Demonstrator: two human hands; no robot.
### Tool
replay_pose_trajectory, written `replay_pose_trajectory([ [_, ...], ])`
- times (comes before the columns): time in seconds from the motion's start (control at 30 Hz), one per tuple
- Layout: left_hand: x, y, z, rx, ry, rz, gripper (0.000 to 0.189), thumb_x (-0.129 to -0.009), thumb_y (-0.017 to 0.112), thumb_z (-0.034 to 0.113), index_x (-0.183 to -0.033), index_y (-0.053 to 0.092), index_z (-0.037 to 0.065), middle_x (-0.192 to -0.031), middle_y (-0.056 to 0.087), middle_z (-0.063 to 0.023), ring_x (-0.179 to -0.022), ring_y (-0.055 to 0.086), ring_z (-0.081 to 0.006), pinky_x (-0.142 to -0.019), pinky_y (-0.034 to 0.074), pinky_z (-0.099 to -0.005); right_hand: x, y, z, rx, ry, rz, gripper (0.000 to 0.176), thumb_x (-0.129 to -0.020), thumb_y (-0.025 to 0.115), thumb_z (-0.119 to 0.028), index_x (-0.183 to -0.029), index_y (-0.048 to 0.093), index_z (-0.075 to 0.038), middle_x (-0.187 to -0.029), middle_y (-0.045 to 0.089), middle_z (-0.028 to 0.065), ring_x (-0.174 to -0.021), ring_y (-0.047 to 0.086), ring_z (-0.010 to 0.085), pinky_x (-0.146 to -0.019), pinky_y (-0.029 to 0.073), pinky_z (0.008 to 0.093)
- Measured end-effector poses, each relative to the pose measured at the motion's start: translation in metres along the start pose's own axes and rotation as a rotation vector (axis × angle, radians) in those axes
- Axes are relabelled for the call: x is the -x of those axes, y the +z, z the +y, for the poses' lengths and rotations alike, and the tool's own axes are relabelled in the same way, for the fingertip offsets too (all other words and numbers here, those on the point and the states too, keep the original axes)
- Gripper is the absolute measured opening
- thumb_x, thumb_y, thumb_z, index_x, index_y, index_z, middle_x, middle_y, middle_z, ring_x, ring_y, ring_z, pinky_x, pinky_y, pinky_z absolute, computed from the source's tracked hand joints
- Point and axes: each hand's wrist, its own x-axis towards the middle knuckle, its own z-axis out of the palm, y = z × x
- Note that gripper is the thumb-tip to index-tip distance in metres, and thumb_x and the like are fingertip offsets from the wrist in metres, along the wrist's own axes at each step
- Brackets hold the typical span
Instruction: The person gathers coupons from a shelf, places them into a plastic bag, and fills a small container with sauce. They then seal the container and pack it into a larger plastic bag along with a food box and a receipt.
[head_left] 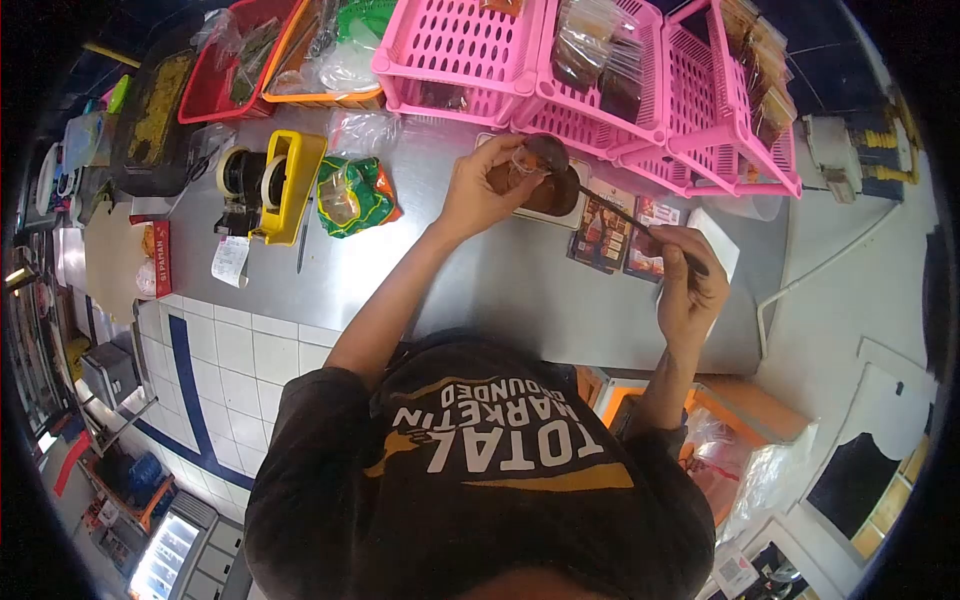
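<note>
My left hand (pixel 485 190) is closed on a small piece of clear plastic (pixel 522 160), which looks like a little bag, though the fingers partly cover it. My right hand (pixel 692 282) grips the long dark handle of a ladle (pixel 622 213). The ladle's brown-coated bowl is up against the plastic in my left hand. Directly below them sits a light-rimmed container (pixel 572 218) with brown sauce inside, partly hidden by my left hand and the ladle.
Pink baskets (pixel 460 62) line the back, some with packets. Printed cards (pixel 602 235) lie right of the container. To the left are a green plastic packet (pixel 352 197), a yellow tape dispenser (pixel 292 190), a receipt (pixel 231 261) and a red basket (pixel 205 95). Metal tabletop (pixel 440 290) lies before me.
</note>
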Motion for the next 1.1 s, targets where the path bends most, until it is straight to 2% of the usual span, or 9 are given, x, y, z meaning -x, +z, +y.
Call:
replay_pose_trajectory([
  [0.13,0.001,0.000,-0.005,-0.061,0.007,0.006,0.045,-0.079,0.081,0.007,-0.119,0.061,-0.001,-0.100,0.075,-0.0118,-0.088,0.070,-0.0130,-0.078,0.054,-0.0262,0.005,0.003,0.003,0.024,-0.018,0.032,0.013,-0.097,0.060,-0.004,-0.099,0.069,0.005,-0.096,0.070,0.0126,-0.081,0.063,0.0146,-0.074,0.050,0.0265],
  [0.23,0.003,0.004,-0.008,0.113,-0.068,0.010,0.042,-0.080,0.079,0.005,-0.118,0.061,-0.001,-0.103,0.075,-0.0102,-0.090,0.069,-0.0115,-0.079,0.053,-0.0257,0.014,0.002,0.014,-0.005,0.041,0.103,0.016,-0.099,0.058,-0.006,-0.103,0.068,0.005,-0.095,0.070,0.0135,-0.080,0.064,0.0152,-0.074,0.051,0.0268],
  [0.43,0.005,-0.002,0.003,-0.024,0.059,0.038,0.042,-0.082,0.077,0.002,-0.120,0.061,0.000,-0.106,0.074,-0.0085,-0.097,0.067,-0.0113,-0.086,0.052,-0.0266,0.029,0.009,0.033,-0.221,0.162,0.392,0.024,-0.103,0.053,-0.014,-0.111,0.064,0.006,-0.095,0.070,0.0162,-0.080,0.067,0.0185,-0.073,0.054,0.0288],
  [0.53,0.008,-0.006,0.002,0.034,0.031,0.048,0.041,-0.082,0.077,0.002,-0.120,0.061,-0.001,-0.109,0.073,-0.0087,-0.101,0.066,-0.0119,-0.090,0.050,-0.0273,0.032,0.013,0.045,-0.280,0.196,0.468,0.025,-0.104,0.052,-0.015,-0.110,0.063,0.006,-0.094,0.071,0.0153,-0.080,0.068,0.0193,-0.070,0.055,0.0298],
  [0.63,0.013,-0.010,0.001,0.030,-0.033,0.068,0.040,-0.082,0.076,0.000,-0.118,0.060,-0.003,-0.111,0.072,-0.0090,-0.103,0.065,-0.0125,-0.093,0.049,-0.0280,0.037,0.028,0.073,-0.178,0.273,0.453,0.025,-0.104,0.054,-0.016,-0.112,0.064,0.005,-0.095,0.072,0.0139,-0.079,0.069,0.0177,-0.069,0.056,0.0289],
  [0.73,0.018,-0.015,-0.005,0.163,-0.141,0.125,0.040,-0.083,0.076,-0.001,-0.119,0.059,-0.003,-0.111,0.072,-0.0098,-0.101,0.065,-0.0125,-0.092,0.049,-0.0272,0.036,0.056,0.100,-0.130,0.394,0.283,0.025,-0.103,0.056,-0.017,-0.112,0.067,0.003,-0.092,0.073,0.0094,-0.079,0.068,0.0128,-0.070,0.054,0.0252],
  [0.87,0.011,-0.020,0.013,0.150,-0.076,0.130,0.042,-0.085,0.073,-0.004,-0.123,0.055,-0.003,-0.111,0.071,-0.0135,-0.099,0.067,-0.0146,-0.089,0.053,-0.0268,0.041,0.091,0.146,-0.045,0.303,0.146,0.025,-0.103,0.057,-0.018,-0.115,0.068,0.001,-0.090,0.073,0.0073,-0.081,0.068,0.0109,-0.071,0.054,0.0239],
  [0.97,0.010,-0.024,0.010,0.128,-0.101,0.127,0.043,-0.085,0.072,-0.006,-0.125,0.056,-0.003,-0.114,0.070,-0.0118,-0.106,0.064,-0.0156,-0.097,0.048,-0.0293,0.033,0.098,0.133,-0.084,0.483,0.081,0.025,-0.103,0.056,-0.018,-0.113,0.069,0.001,-0.092,0.073,0.0079,-0.084,0.069,0.0105,-0.071,0.053,0.0237],
  [1.1,0.009,-0.025,0.008,0.137,-0.116,0.132,0.045,-0.084,0.072,-0.007,-0.126,0.056,-0.002,-0.116,0.069,-0.0108,-0.108,0.063,-0.0158,-0.100,0.046,-0.0304,0.036,0.098,0.141,-0.352,0.571,0.215,0.029,-0.104,0.054,-0.023,-0.114,0.068,0.001,-0.093,0.073,0.0081,-0.084,0.069,0.0111,-0.070,0.052,0.0237],
])
